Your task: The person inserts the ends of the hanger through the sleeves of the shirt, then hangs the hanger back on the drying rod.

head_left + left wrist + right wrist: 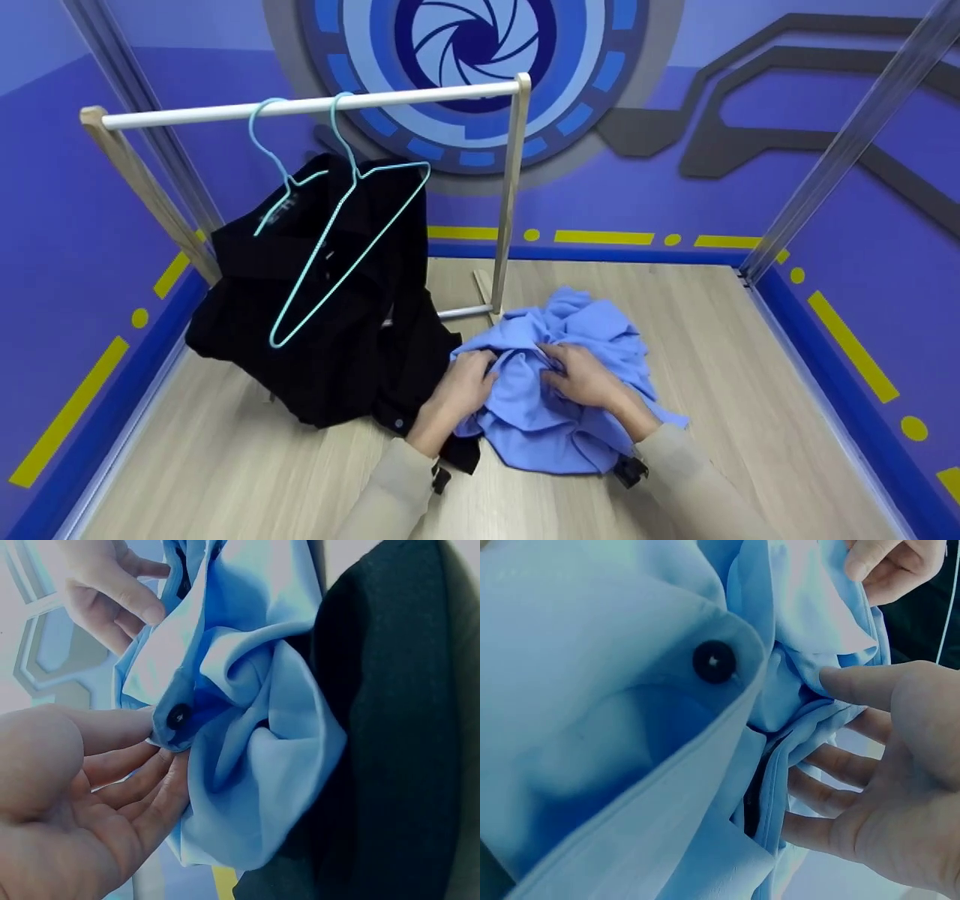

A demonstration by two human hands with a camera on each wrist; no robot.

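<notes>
A crumpled light-blue buttoned shirt lies in a heap on the wooden floor, right of the rack. My left hand pinches its near-left part. In the left wrist view, the thumb and fingers grip a fabric edge right beside a dark button. My right hand holds the shirt's upper middle. The right wrist view has the right thumb in front of a fold and the fingers behind it. Another dark button shows close to that camera. Folds hide some fingertips.
A clothes rack with a white rail and wooden posts stands at the left. From it hang two mint-green hangers and a black garment, whose lower part reaches the floor beside my left forearm. Blue-purple walls enclose the floor.
</notes>
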